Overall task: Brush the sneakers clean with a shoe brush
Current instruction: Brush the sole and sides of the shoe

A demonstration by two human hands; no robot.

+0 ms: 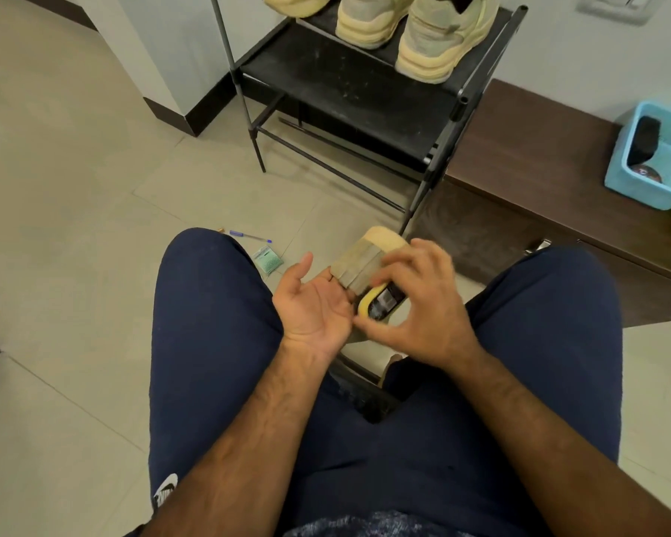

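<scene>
My left hand (pixel 314 304) lay palm up with loose fingers, its fingertips against the grey-and-tan suede sneaker (pixel 359 263) between my knees. My right hand (pixel 415 304) was curled over that sneaker, gripping it. More pale yellow sneakers (pixel 430 40) stood on the black metal shoe rack (pixel 345 83) ahead. A dark brush (pixel 643 143) lay in the light blue plastic basket (pixel 630 182) to the right.

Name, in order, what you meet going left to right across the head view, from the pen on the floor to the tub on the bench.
Blue pen → left hand, palm up → right hand gripping the brush → light blue tub.
</scene>
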